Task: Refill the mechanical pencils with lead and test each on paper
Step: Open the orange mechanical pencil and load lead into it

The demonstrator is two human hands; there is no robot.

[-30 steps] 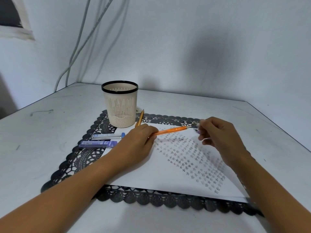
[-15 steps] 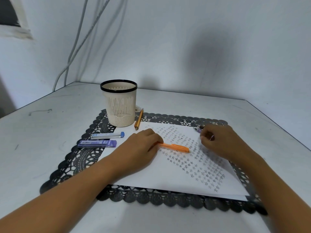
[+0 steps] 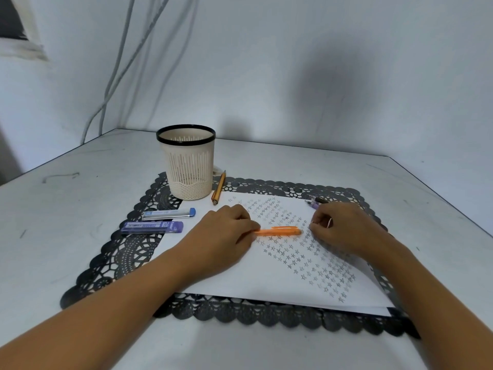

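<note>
Two hands work over a white sheet of paper (image 3: pixel 261 284) that lies on a black lace placemat (image 3: pixel 112 263) on the pale desk (image 3: pixel 80 209). Take 12 o'clock as straight away, toward the wall.

The left hand (image 3: pixel 226 231) lies at 9 o'clock of the sheet's middle. Its fingers (image 3: pixel 250 225) are curled and pinch one end of the orange mechanical pencil (image 3: pixel 280 231). That pencil lies almost level and low over the paper, running from 9 to 3 o'clock across rows of small pencilled stars (image 3: pixel 293 263). I cannot tell whether it touches the sheet.

The right hand (image 3: pixel 346 231) sits at 3 o'clock of the pencil, just beside its free end. Its fingers are curled in, with the thumb and forefinger tips drawn together. A pale sliver shows between them, but I cannot tell whether they pinch anything.

At 11 o'clock of the right hand, a purple mechanical pencil (image 3: pixel 314 204) lies at the paper's far edge, partly hidden by the knuckles.

At 11 o'clock of the sheet, a cream pen cup (image 3: pixel 186 166) with a black rim stands upright on the placemat's far left corner. A yellow-brown pencil (image 3: pixel 218 186) lies just beside it at 3 o'clock.

At 9 o'clock of the left hand, two lead cases lie on the placemat. The clear lead case (image 3: pixel 168 214) has a blue cap, and the purple lead case (image 3: pixel 152 227) lies at its 7 o'clock.

Grey cables (image 3: pixel 104 102) hang down the wall at 11 o'clock.
</note>
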